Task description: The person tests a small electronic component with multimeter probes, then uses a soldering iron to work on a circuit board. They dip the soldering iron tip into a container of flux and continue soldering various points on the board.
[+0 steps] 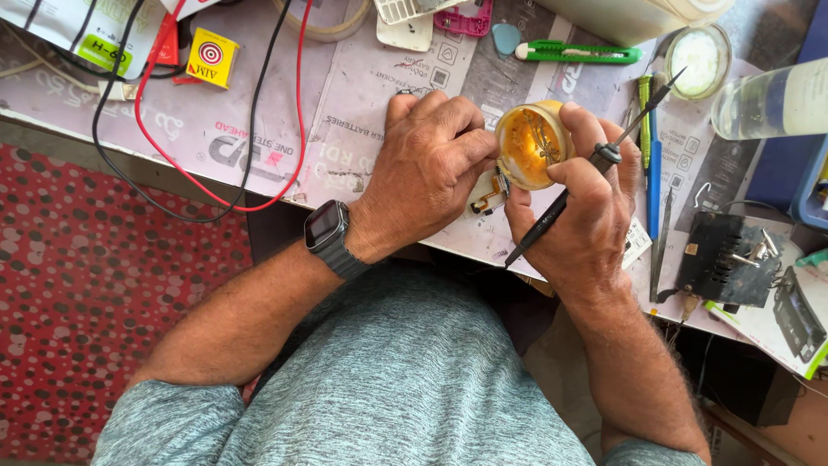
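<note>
Bare forearms, a grey shirt and a dark watch

The person wears a heathered blue-grey short-sleeved shirt (392, 380), its sleeves ending above the elbows at 7 and 5 o'clock. A black square-faced smartwatch (330, 235) on a dark band circles the left wrist, near centre. Both hands are bare, ringless.

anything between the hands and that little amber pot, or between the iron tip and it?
Nothing visible. The left hand and right hand both touch the round amber pot directly. The black soldering iron lies across the right hand, its tip pointing away from the pot toward the round lidded dish.
</note>
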